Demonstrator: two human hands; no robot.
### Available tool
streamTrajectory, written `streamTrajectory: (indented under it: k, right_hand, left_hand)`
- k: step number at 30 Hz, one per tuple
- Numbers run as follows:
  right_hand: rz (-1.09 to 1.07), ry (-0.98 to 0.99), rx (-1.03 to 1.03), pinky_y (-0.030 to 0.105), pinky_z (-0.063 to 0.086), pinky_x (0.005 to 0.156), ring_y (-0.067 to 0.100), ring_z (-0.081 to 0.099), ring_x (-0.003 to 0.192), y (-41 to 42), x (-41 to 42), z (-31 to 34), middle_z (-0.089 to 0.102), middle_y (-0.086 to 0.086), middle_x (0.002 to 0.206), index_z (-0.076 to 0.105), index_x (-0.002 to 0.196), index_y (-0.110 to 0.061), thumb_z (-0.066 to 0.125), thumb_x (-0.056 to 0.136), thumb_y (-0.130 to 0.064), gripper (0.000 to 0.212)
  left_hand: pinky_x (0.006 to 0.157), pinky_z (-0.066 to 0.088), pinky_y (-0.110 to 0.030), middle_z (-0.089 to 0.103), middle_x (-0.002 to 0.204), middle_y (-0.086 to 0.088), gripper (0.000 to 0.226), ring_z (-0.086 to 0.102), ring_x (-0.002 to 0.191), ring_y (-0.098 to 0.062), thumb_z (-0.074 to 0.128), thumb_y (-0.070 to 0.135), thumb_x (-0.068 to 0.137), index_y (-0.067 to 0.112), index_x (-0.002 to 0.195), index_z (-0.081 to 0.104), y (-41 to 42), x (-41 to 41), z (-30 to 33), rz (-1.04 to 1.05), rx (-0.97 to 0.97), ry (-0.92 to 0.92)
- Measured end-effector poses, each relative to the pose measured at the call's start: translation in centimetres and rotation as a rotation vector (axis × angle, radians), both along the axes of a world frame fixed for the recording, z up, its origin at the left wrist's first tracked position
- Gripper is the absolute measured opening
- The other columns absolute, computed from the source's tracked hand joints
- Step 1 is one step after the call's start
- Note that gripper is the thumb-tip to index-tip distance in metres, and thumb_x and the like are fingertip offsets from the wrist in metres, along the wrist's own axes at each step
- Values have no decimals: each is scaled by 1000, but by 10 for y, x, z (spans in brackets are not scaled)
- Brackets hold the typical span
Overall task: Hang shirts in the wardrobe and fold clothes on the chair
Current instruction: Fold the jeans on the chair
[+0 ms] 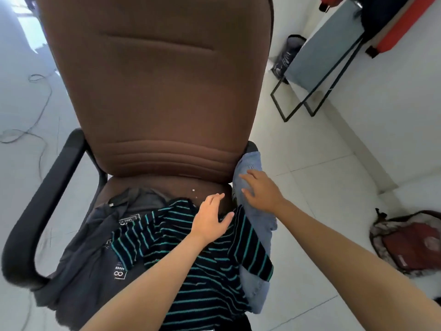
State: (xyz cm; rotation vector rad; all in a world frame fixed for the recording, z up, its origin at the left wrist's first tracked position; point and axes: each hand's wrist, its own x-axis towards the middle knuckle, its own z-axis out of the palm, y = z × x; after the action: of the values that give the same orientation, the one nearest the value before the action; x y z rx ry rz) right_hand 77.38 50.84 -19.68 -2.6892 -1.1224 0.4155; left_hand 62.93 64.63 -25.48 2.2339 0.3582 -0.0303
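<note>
Centre frame, filling twelve o'clock: tall brown fabric office chair [152, 96] with black armrests. Heaped on its seat, toward six o'clock: dark grey printed garment [90, 247] at eight o'clock, black shirt with teal stripes [205, 263] spread over the middle, light blue denim piece [257, 211] draped over the armrest at four o'clock. Off at three o'clock on the white tile floor: red backpack [410, 247]. Left hand [210, 218] flat on the striped shirt, fingers spread and relaxed, pinching nothing. Right hand [262, 189] resting on the denim, fingers straight and loosely spread, no grasp yet. Likely step: picking one garment out for folding. Best done by pinning the striped shirt down with the left while lifting the denim clear by an edge, so nothing slides toward the floor.
</note>
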Motion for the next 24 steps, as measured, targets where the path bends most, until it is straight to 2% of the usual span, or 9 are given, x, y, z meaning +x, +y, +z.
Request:
streamTrajectory:
  k: [4, 7, 9, 11, 13, 15, 20, 22, 24]
  right_hand:
    - [74, 9, -55, 51, 39, 99, 41, 48, 121, 11, 57, -18, 49, 20, 138, 53, 135, -16, 42, 85, -37, 55]
    - [96, -5, -78, 55, 25, 108, 39, 40, 131, 17, 91, -29, 45, 18, 141, 51, 137, -20, 48, 91, -34, 47]
    - [129, 20, -50, 53, 30, 103, 42, 47, 121, 16, 104, -39, 50, 20, 131, 56, 132, -14, 54, 90, -31, 46]
    - [130, 85, 1, 49, 41, 94, 44, 52, 109, 15, 113, -47, 52, 24, 122, 59, 129, -9, 60, 84, -32, 50]
    - [121, 147, 11, 45, 43, 93, 40, 47, 112, 16, 121, -46, 47, 24, 124, 56, 131, -11, 64, 81, -37, 58]
    - [135, 170, -21, 41, 43, 92, 33, 44, 110, 18, 129, -43, 46, 19, 120, 54, 132, -16, 64, 80, -46, 61]
    - [196, 325, 0, 40, 47, 89, 24, 52, 98, 18, 144, -41, 53, 10, 108, 59, 118, -22, 74, 78, -42, 48]
    - [213, 243, -43, 38, 42, 87, 20, 51, 93, 19, 148, -41, 57, 0, 95, 62, 104, -30, 72, 75, -50, 37]
    - [209, 224, -74, 34, 33, 84, 14, 50, 87, 19, 150, -38, 57, -9, 83, 62, 91, -34, 73, 73, -53, 28]
  left_hand:
    - [108, 33, -30, 38, 143, 0, 63, 34, 133, -17, 52, 48, 90, 19, 143, 35, -14, 31, -11, 98, -65, 18]
    - [110, 29, -25, 40, 144, -3, 59, 34, 135, -16, 53, 41, 92, 18, 144, 35, -26, 55, -15, 115, -158, 23]
    - [108, 28, -20, 42, 143, -2, 56, 37, 133, -14, 54, 34, 93, 17, 144, 36, -38, 67, -17, 128, -230, 28]
    - [108, 36, -27, 46, 141, -3, 54, 43, 130, -14, 56, 28, 93, 16, 142, 39, -50, 75, -21, 160, -292, 28]
    - [103, 43, -32, 50, 136, -3, 52, 48, 124, -15, 59, 23, 91, 16, 140, 42, -58, 79, -27, 215, -333, 10]
    - [97, 48, -30, 51, 133, 0, 51, 52, 120, -15, 61, 19, 90, 17, 138, 45, -63, 81, -28, 269, -349, -11]
    - [83, 46, -11, 53, 117, 3, 50, 57, 103, -15, 67, 11, 85, 12, 133, 51, -69, 83, -25, 358, -346, -33]
    - [81, 47, -12, 54, 113, 0, 51, 57, 99, -16, 69, 8, 82, 9, 130, 54, -71, 84, -24, 382, -325, -46]
    - [82, 51, -20, 54, 112, 0, 51, 59, 97, -18, 72, 6, 79, 8, 128, 56, -73, 83, -22, 400, -310, -54]
